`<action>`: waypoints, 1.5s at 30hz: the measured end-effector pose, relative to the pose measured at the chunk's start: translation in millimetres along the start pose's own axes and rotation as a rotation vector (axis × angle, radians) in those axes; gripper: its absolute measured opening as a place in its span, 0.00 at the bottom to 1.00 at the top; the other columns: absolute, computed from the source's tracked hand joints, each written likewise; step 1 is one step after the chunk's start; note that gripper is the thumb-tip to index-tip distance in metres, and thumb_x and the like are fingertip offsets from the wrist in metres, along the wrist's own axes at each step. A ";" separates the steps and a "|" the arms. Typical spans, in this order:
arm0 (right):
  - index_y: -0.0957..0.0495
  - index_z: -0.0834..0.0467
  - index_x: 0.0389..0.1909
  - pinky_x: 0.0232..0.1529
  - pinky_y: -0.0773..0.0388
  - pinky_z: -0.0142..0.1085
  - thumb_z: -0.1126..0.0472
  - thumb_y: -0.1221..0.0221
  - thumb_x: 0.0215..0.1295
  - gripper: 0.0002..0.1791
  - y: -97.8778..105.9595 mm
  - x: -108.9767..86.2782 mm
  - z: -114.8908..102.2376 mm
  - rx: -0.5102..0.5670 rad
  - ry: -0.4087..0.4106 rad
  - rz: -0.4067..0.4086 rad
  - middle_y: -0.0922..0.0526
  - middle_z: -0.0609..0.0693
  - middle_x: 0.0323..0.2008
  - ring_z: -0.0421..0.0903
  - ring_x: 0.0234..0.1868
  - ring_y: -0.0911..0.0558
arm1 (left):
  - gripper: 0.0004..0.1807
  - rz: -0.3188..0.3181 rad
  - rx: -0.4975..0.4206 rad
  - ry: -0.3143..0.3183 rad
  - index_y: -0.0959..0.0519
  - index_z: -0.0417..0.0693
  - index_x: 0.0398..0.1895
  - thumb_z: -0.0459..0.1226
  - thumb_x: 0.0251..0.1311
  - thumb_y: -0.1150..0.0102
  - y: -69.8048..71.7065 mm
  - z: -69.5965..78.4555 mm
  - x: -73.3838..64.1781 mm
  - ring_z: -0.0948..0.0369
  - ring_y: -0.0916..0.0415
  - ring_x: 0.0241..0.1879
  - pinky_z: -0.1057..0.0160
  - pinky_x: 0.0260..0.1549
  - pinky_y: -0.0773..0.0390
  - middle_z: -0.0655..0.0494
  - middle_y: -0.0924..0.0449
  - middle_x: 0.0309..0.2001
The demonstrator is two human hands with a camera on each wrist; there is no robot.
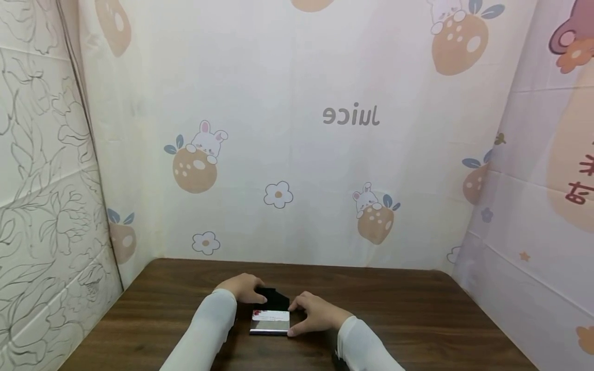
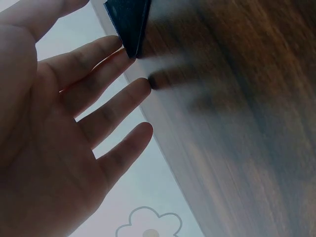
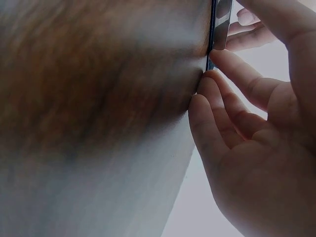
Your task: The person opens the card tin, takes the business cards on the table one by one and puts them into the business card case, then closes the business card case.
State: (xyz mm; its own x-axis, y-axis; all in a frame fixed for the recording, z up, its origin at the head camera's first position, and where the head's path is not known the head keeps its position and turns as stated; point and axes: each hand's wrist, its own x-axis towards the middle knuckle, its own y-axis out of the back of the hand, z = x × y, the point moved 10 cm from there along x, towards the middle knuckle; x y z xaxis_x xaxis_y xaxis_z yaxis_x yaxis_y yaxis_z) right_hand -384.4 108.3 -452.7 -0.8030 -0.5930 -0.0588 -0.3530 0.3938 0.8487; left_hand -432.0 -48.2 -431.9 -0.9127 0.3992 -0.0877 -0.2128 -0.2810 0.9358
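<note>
A business card case (image 1: 269, 326) lies opened on the brown table, its lower part silvery. In it, at the near side, shows a white card (image 1: 274, 315) with a red print in its corner. The black lid (image 1: 277, 300) stands behind the card. My left hand (image 1: 241, 287) holds the lid at its left side, thumb in front. In the left wrist view, its fingertips touch the dark corner and the other fingers are spread. My right hand (image 1: 319, 313) grips the case's right side, thumb near and index finger farther back; its fingertips meet the edge in the right wrist view.
The wood-grain table (image 1: 394, 309) reaches back to a printed curtain (image 1: 287, 154) with fruit, rabbits and flowers. More printed curtains hang at the left and right. Something dark (image 1: 340, 360), partly hidden, lies under my right sleeve.
</note>
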 end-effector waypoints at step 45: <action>0.26 0.58 0.56 0.55 0.25 0.38 0.48 0.27 0.56 0.32 1.5 -1.8 -3.1 0.021 0.036 0.005 0.26 0.48 0.50 0.43 0.52 0.24 | 0.09 -0.003 -0.273 -0.304 0.13 0.61 0.40 0.50 0.66 0.38 16.3 17.5 -37.1 0.66 0.21 0.42 0.51 0.46 0.21 0.71 0.16 0.38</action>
State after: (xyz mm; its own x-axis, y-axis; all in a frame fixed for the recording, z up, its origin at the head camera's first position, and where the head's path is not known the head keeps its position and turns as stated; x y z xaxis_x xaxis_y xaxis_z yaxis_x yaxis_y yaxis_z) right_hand -381.9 107.8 -449.7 -0.7872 -0.6157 -0.0351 -0.3592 0.4115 0.8376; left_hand -395.6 -52.2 -407.4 -0.7761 0.6284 0.0532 -0.3370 -0.4846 0.8072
